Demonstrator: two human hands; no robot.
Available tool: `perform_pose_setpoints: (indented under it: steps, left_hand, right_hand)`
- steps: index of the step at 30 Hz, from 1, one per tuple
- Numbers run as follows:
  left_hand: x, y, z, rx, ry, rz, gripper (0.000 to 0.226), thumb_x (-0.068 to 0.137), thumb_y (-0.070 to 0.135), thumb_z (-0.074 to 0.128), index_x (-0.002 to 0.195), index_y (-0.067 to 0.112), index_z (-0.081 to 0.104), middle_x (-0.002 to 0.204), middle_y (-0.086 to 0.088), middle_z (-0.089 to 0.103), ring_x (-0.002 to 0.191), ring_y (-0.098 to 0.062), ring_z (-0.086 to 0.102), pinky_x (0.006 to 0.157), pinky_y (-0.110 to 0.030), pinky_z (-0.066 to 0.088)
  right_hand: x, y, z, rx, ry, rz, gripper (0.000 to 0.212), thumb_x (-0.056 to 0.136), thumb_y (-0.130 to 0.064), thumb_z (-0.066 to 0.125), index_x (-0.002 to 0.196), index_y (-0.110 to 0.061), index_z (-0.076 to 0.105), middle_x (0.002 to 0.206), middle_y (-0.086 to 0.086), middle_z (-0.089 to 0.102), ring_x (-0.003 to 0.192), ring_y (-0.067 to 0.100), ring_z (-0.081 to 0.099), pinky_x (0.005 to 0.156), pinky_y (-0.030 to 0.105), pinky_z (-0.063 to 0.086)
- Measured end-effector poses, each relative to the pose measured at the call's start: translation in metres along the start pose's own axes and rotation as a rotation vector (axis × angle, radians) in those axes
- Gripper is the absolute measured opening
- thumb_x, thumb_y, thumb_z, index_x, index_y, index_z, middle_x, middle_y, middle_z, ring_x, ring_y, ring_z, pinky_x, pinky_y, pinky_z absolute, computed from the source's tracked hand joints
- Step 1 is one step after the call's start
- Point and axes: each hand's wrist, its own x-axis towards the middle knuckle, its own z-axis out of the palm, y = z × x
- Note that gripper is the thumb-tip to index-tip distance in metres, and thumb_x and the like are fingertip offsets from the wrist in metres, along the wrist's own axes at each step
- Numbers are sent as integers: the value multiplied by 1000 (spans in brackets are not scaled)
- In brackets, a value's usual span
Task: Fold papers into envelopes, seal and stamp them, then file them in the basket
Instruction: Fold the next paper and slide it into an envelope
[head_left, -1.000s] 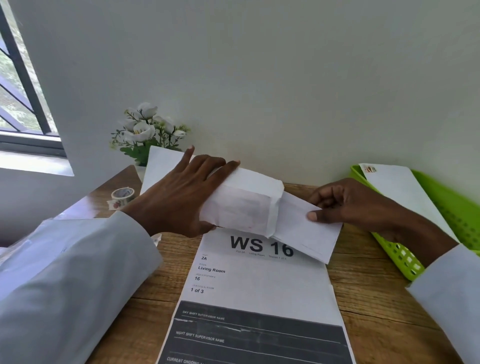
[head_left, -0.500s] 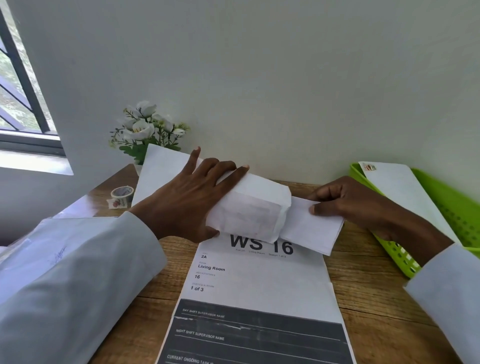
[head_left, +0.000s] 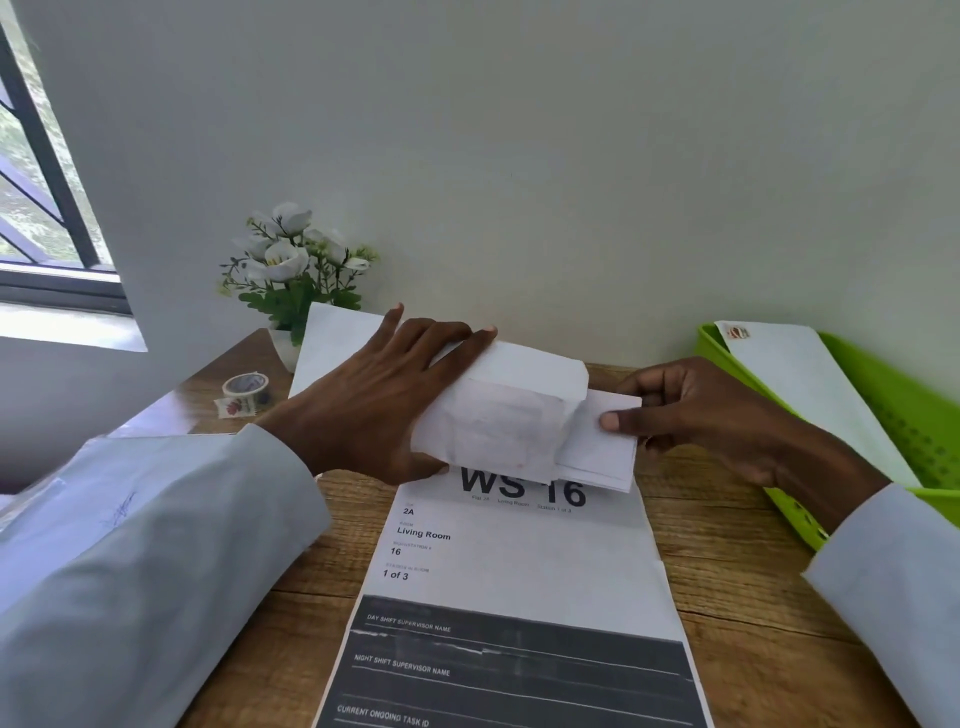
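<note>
A white envelope is held above the wooden table, its open end facing right. My left hand grips it from the left, fingers across its top and thumb underneath. A folded white paper sticks out of the open end, partly inside the envelope. My right hand pinches the paper's right edge between thumb and fingers. At the right a green basket holds a stamped envelope leaning inside it.
A printed sheet reading "WS 16" lies flat in the middle of the table. A tape roll with stickers sits at the back left beside a pot of white flowers. A wall stands directly behind.
My right hand has pushed the folded paper leftward, deeper into the envelope, so less of it shows. My left hand has kept its hold on the envelope.
</note>
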Motion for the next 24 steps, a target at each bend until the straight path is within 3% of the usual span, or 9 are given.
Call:
perform_pose_setpoints:
  steps: [3, 6, 10, 14, 17, 20, 24]
  left_hand:
    - [0, 1, 1, -13, 2, -1, 118, 65, 76, 55, 154, 14, 9, 143, -11, 34, 130, -27, 31, 114, -60, 17]
    - [3, 8, 1, -39, 18, 6, 116, 67, 76, 55, 154, 14, 10, 144, -10, 33, 131, -27, 32, 115, -59, 17]
    - [3, 10, -1, -55, 18, -6, 117, 67, 77, 54, 154, 13, 10, 145, -10, 33, 132, -27, 32, 116, -58, 18]
    - [1, 6, -3, -66, 16, -30, 117, 67, 80, 50, 154, 14, 9, 145, -11, 34, 131, -27, 32, 115, -60, 20]
    - [3, 9, -4, -73, 16, -27, 117, 67, 78, 53, 154, 13, 9, 145, -11, 34, 131, -28, 32, 115, -58, 21]
    - [4, 16, -5, -93, 32, -13, 117, 68, 75, 57, 154, 12, 10, 146, -11, 34, 132, -28, 34, 115, -57, 22]
    - [7, 22, -8, -95, 51, -4, 117, 68, 73, 59, 154, 11, 11, 144, -12, 35, 129, -28, 36, 115, -55, 22]
  right_hand:
    - [1, 2, 4, 26, 2, 15, 19, 75, -8, 80, 93, -4, 78, 82, 12, 78, 66, 16, 70, 56, 22, 56]
    - [7, 5, 19, 84, 114, -41, 16, 74, -4, 79, 89, 0, 76, 72, 8, 76, 63, 15, 70, 59, 24, 59]
    - [7, 4, 29, 160, 140, -85, 22, 73, -4, 79, 94, -1, 76, 86, 16, 77, 74, 20, 72, 67, 28, 60]
    - [1, 0, 23, 126, 80, -35, 26, 63, -13, 82, 86, -3, 77, 80, 17, 76, 67, 22, 70, 59, 25, 59]
    - [-1, -2, 29, 127, 116, -56, 8, 72, 3, 78, 78, -2, 75, 66, 15, 73, 54, 21, 65, 48, 22, 54]
    - [2, -2, 41, 111, 209, -74, 22, 80, 14, 65, 78, -5, 76, 53, 9, 67, 39, 13, 57, 37, 21, 42]
    - [2, -3, 58, 145, 298, -68, 40, 79, 19, 53, 66, -12, 74, 51, 8, 62, 35, 14, 47, 39, 19, 34]
